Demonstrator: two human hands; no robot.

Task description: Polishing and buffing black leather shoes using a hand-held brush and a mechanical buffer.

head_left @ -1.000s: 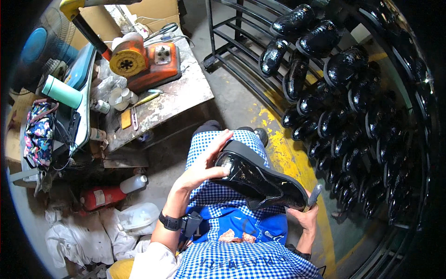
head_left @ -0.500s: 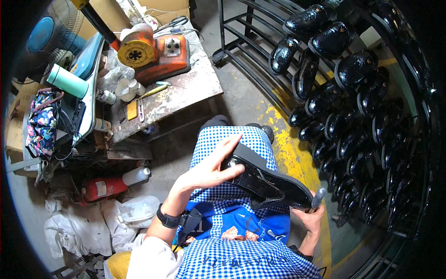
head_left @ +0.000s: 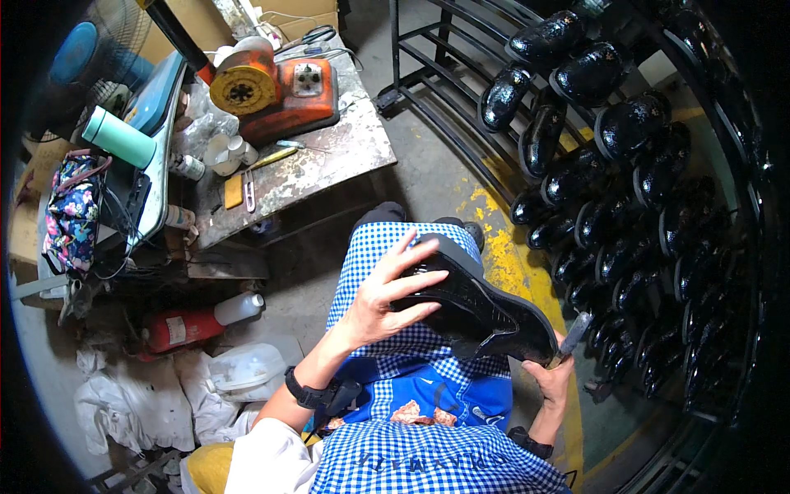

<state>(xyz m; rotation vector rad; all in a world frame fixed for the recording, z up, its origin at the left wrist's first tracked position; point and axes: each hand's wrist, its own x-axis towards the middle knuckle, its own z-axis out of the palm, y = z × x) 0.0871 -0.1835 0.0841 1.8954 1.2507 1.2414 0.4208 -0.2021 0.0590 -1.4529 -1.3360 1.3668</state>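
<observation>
A glossy black shoe (head_left: 516, 317) is held sideways above my lap, its sole edge facing away and to the right. My left hand (head_left: 383, 300) grips the heel end, with several fingers spread over the upper and the sole's edge; its thumb is hard to make out. At the toe end, my right hand (head_left: 550, 380) supports the shoe. Between its fingers is also a slim tool with a flat grey tip (head_left: 581, 323) and a yellowish handle, pointing up and away from the shoe. The exact kind of tool is unclear.
On the right, a black metal rack (head_left: 428, 72) bears many shiny black shoes (head_left: 589, 74). At upper left, a worn table (head_left: 350, 136) carries an orange machine (head_left: 309, 90), cups and small tools. A mint tumbler (head_left: 119, 138), floral bag (head_left: 76, 214) and red bottle (head_left: 183, 329) are at left.
My left hand has shifted its hold, its fingers now more spread across the heel end. The shoe has turned slightly, and the tool in my right hand has tilted and moved a little rightward.
</observation>
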